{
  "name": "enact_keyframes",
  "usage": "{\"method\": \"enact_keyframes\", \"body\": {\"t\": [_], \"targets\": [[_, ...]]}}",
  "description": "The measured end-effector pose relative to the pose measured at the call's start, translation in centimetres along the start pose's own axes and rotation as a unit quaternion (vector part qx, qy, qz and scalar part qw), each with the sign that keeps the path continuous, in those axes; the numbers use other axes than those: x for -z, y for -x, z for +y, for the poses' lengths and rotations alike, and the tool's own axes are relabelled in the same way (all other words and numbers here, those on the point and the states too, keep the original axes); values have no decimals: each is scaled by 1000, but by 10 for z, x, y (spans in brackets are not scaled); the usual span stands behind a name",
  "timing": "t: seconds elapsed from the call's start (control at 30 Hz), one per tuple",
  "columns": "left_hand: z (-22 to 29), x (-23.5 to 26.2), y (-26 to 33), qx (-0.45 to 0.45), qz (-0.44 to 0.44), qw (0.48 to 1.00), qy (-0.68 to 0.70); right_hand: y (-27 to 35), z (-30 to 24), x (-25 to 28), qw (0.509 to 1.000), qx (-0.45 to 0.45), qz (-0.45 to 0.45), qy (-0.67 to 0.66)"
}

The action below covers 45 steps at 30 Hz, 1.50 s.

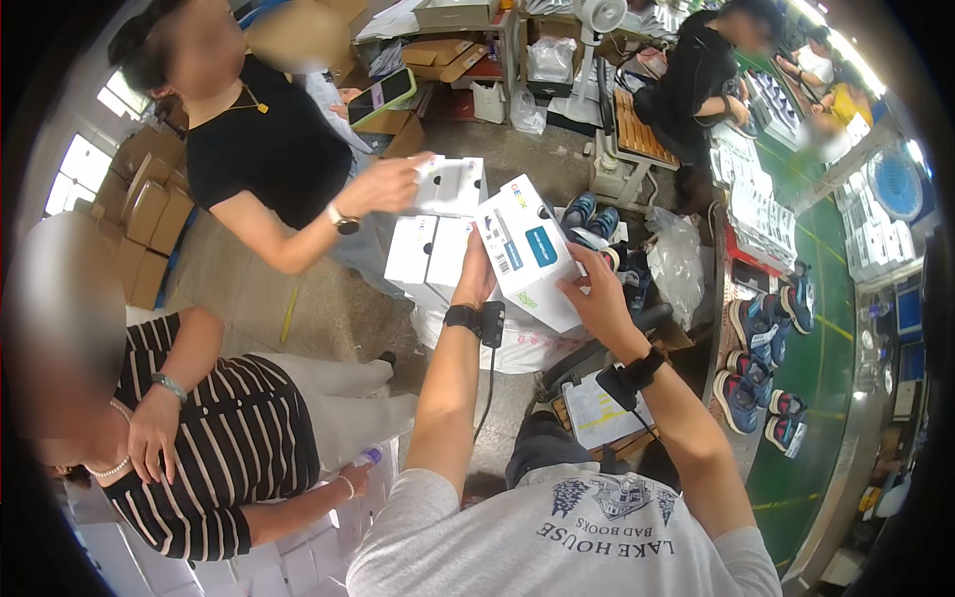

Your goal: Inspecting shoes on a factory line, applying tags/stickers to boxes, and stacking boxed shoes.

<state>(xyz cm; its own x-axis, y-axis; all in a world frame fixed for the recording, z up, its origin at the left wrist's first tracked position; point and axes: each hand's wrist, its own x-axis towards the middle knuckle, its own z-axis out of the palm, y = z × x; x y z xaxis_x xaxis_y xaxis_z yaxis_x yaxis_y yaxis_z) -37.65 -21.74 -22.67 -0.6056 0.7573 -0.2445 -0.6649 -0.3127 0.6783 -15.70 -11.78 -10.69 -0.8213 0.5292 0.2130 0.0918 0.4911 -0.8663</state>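
Observation:
A white cardboard box [519, 244] with a blue label panel is tilted between my two hands. My left hand [476, 269] grips its left side, the fingers partly hidden behind the box. At its right edge my right hand [599, 298] has its thumb and fingers bent against the carton. Just left of it stand more white boxes [423, 249] with dark round holes, stacked on a white sack [497, 343]. Another person's hand [393, 186], with a watch on the wrist, reaches over the upper box of that stack.
Two people stand at my left, one in black holding a phone [383, 97], one in stripes. On the right, several sneakers [741, 398] lie beside a green conveyor belt [796, 478]. A wooden-slat chair [645, 129] and a white fan [600, 15] stand ahead. Brown cartons [159, 209] are piled far left.

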Motion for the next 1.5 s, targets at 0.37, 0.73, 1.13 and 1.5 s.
{"method": "enact_keyframes", "body": {"t": [0.37, 0.73, 1.13, 1.5], "targets": [[0, -134, 116, -58, -44, 957, -281, 86, -42, 110, 911, -155, 228, -306], [-140, -283, 205, 109, -447, 801, -383, 333, -63, 251, 799, -252, 509, -197], [-362, -356, 311, 165, -540, 699, -438, 569, 30, 306, 717, -337, 606, -62], [-380, -358, 305, 155, -560, 659, -477, 489, 2, 270, 722, -413, 361, 423]]}}
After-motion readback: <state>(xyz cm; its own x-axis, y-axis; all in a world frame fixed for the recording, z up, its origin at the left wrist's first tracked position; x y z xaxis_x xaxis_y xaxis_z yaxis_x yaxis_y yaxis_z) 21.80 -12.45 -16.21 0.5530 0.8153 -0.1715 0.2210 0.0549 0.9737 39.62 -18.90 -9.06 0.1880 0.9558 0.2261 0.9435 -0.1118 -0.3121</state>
